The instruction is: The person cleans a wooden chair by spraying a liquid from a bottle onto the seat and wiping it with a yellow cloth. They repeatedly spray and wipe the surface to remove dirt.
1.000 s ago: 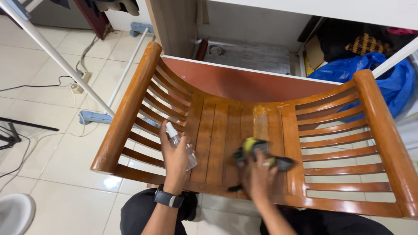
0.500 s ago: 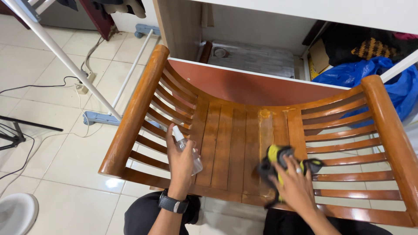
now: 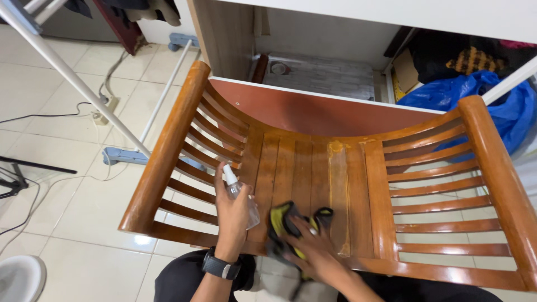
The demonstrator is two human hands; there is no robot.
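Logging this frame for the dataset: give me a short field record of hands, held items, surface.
left hand: holds a small clear spray bottle, nozzle up
right hand: pressed on a yellow and black cloth
surface: glossy wooden slatted chair, cloth near its front edge
wrist: dark watch on the left arm
floor: pale tiles, cables

Slatted wooden bench (image 3: 358, 184) on tiled floor (image 3: 72, 196); yellow-black cloth (image 3: 288, 221) lies on its seat.
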